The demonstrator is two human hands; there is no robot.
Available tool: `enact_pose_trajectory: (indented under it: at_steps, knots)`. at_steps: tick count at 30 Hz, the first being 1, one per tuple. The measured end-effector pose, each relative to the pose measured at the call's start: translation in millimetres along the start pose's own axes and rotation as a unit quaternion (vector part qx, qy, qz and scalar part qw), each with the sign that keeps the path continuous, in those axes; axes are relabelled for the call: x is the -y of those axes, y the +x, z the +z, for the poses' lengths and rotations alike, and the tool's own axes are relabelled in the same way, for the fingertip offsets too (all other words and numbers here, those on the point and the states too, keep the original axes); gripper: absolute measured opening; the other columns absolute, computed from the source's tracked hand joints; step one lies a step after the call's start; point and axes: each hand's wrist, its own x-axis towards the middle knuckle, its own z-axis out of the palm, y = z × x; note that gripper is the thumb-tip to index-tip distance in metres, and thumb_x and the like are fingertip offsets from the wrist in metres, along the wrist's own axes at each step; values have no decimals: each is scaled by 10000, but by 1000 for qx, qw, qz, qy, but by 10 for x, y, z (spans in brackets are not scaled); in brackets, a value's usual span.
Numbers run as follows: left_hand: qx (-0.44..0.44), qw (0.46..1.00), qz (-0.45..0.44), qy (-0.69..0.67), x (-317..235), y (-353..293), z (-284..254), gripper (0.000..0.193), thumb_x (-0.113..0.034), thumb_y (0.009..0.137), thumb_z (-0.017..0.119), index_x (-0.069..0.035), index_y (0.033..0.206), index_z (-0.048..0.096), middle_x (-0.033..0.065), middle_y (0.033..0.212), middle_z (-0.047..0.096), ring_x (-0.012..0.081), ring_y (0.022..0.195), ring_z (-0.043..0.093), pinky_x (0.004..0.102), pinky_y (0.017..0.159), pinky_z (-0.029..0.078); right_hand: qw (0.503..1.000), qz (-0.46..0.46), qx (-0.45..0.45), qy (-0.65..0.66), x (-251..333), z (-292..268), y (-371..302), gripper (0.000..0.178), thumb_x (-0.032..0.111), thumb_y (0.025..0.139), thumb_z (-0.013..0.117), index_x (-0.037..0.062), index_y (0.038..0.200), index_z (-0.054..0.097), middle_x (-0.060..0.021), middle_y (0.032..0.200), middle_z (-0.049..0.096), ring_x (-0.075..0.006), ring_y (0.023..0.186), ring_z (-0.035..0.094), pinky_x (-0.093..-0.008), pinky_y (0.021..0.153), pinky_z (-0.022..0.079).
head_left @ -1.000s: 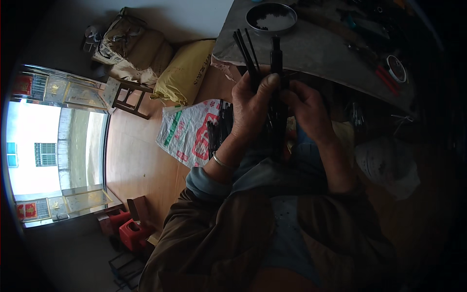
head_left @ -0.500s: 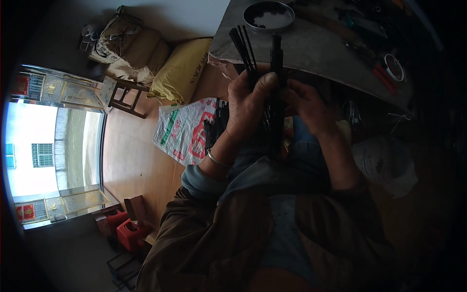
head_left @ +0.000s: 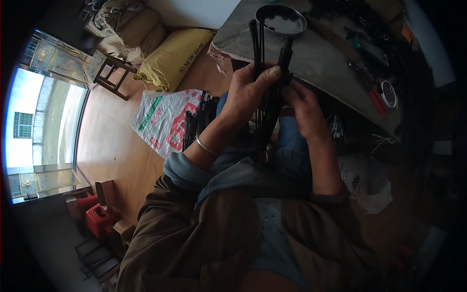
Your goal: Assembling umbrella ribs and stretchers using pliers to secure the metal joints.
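My left hand [head_left: 244, 91] is closed round a bundle of thin black rods [head_left: 257, 41], which stick up past its thumb. Beside them, between my two hands, rises a thicker black shaft [head_left: 284, 59] with a stepped top. Below the left hand, more thin black lengths hang toward my lap. My right hand [head_left: 302, 103] pinches at the shaft's right side, fingertips together; the exact spot it grips is dark and partly hidden. To the left of my left forearm, a pile of similar black rods [head_left: 195, 119] lies on a white printed sack [head_left: 163, 118].
A grey worktable [head_left: 233, 40] bears a round metal bowl [head_left: 291, 30] with small black pieces, red-handled pliers [head_left: 377, 103] and a round tin [head_left: 388, 94]. A yellow sack [head_left: 170, 58], a wooden stool [head_left: 111, 78] and red plastic stools [head_left: 100, 220] stand leftward; a plastic bag [head_left: 367, 182] lies right.
The whole view has turned and shifted, so the doorway and stools sit farther left. Both hands keep their hold, with the rods and the shaft tilted slightly more to the right.
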Motion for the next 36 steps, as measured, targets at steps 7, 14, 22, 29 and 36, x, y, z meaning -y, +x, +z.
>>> enact_pose_trajectory:
  at_steps: [7, 14, 22, 29, 36]
  knots:
    - [-10, 999, 22, 27, -45, -64, -42, 256, -210, 901, 642, -3, 1052, 631, -2, 832, 638, 48, 752, 563, 199, 645, 472, 986, -77, -72, -131, -53, 179, -14, 187, 198, 954, 530, 26, 914, 594, 10, 754, 589, -37, 686, 500, -227, 596, 426]
    - [-42, 999, -8, 9, -74, -16, -114, 201, -188, 909, 627, -33, 1036, 641, -6, 869, 644, 56, 787, 554, 212, 716, 455, 969, -122, -130, -171, -99, 330, 63, 182, 169, 945, 540, -2, 892, 572, -32, 702, 577, -77, 657, 492, -260, 595, 410]
    - [-85, 996, 23, 5, 8, 32, -129, 244, -186, 877, 670, 8, 1020, 633, 17, 830, 648, 55, 724, 570, 206, 637, 483, 933, -171, -135, -285, -126, 359, 147, 173, 159, 956, 523, -6, 915, 558, -66, 710, 582, -116, 632, 507, -284, 587, 427]
    - [-67, 998, -6, -8, -44, 36, -145, 225, -185, 885, 662, -14, 1031, 641, 11, 883, 652, 69, 808, 578, 222, 725, 473, 952, -160, -98, -243, -114, 302, 166, 176, 163, 964, 517, -6, 939, 560, -43, 721, 572, -87, 648, 509, -260, 577, 433]
    - [-73, 997, 7, -13, 13, 46, -146, 211, -176, 882, 664, -16, 1016, 639, 9, 863, 646, 68, 788, 580, 223, 714, 479, 977, -91, -97, -167, -81, 266, 206, 171, 187, 947, 556, 26, 894, 584, 29, 705, 549, -20, 621, 458, -201, 536, 399]
